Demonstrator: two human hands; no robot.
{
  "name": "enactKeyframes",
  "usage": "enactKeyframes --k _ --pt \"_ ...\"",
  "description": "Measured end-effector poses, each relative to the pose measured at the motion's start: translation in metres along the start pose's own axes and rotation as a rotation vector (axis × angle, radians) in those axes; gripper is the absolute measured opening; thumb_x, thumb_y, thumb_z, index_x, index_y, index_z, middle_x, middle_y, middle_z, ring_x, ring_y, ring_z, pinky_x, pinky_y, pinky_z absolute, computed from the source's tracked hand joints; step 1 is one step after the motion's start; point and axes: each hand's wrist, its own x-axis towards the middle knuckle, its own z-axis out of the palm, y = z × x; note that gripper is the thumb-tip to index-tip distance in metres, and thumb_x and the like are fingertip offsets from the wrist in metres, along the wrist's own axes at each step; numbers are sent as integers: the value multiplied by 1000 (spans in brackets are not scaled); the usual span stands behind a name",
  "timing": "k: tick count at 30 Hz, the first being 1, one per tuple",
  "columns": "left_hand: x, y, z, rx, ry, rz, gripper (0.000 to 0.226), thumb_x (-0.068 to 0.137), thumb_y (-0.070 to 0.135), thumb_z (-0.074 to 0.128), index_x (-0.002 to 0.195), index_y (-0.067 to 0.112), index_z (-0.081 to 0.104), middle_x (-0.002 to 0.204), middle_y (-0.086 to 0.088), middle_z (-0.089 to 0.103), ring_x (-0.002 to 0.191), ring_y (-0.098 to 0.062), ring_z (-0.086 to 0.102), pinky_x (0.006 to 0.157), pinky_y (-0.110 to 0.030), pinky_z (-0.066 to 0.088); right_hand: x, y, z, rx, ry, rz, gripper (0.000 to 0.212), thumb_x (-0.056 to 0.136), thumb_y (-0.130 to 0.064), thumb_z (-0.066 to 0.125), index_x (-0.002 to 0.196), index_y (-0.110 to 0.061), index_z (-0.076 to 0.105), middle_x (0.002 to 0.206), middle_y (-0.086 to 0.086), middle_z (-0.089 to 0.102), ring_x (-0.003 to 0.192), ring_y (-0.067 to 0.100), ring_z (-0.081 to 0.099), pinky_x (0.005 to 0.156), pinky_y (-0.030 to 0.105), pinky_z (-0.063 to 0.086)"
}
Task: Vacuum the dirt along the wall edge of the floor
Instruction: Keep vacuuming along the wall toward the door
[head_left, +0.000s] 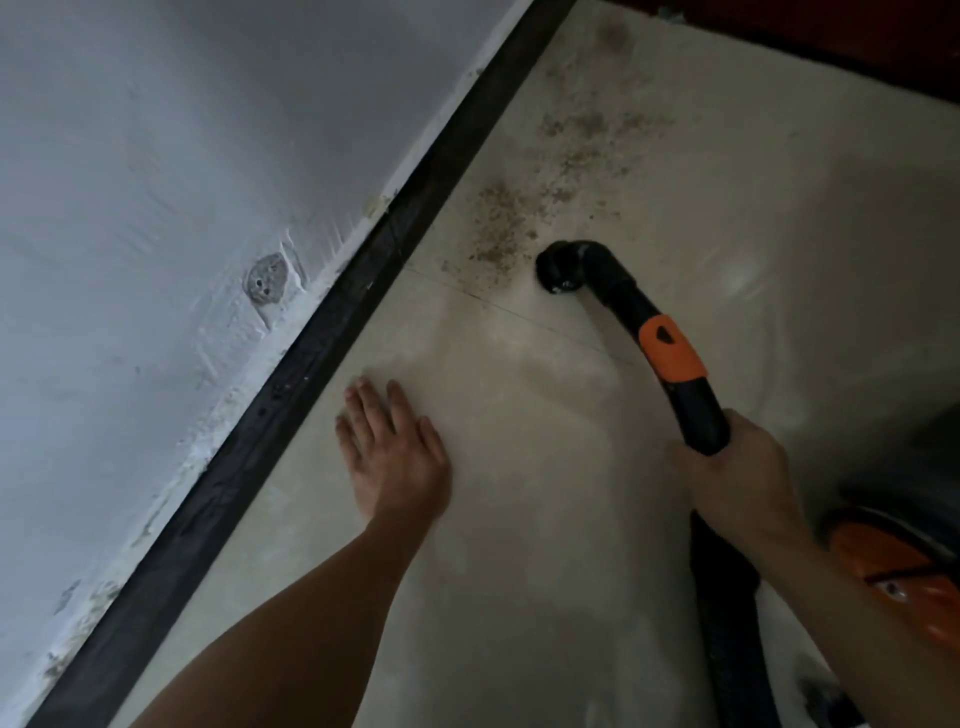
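Observation:
Brown dirt (545, 197) is scattered over the pale floor tiles (519, 441) near the black skirting (291, 374) at the foot of the white wall (182, 182). A black vacuum tube (623, 291) with an orange band ends in a round nozzle (558, 267) that sits on the floor just right of the dirt's near edge. My right hand (737, 467) grips the tube's lower end. My left hand (395, 447) lies flat on the tile with straight fingers, close to the skirting.
The black corrugated hose (727, 623) runs down past my right wrist. An orange and black vacuum body (893, 571) stands at the right edge. A round patched spot (266, 278) marks the wall. Dark furniture (831, 31) borders the far top right.

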Motion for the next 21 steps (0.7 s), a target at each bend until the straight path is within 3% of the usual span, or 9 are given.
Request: enactKeyframes --k 4,10,16,21 --pt "0 -1 1 -8 15 10 64 99 42 14 154 10 9 161 -17 -8 149 -29 -11 121 -46 -3 25 -27 11 4 -38 -26 13 80 -9 71 81 -7 57 68 11 61 58 27 58 48 24 37" --pt "2 -3 5 -25 16 21 63 99 41 16 154 10 16 161 -19 -4 149 -29 -9 121 -47 -3 -25 -17 20 -59 -188 -29 23 78 -7 74 72 -13 53 62 7 57 55 21 55 49 29 41" --pt "2 -4 9 -11 55 28 60 99 37 25 150 6 28 160 -23 8 149 -34 3 120 -49 3 34 -44 25 -83 -23 -62 16 79 -11 74 81 -8 58 67 7 58 65 28 57 58 30 39" --pt "3 -5 12 -10 60 40 60 98 38 26 149 5 31 159 -23 11 149 -35 6 119 -50 5 74 -80 39 -31 -43 -93 16 82 -13 71 88 -5 60 76 17 64 63 29 60 54 26 43"
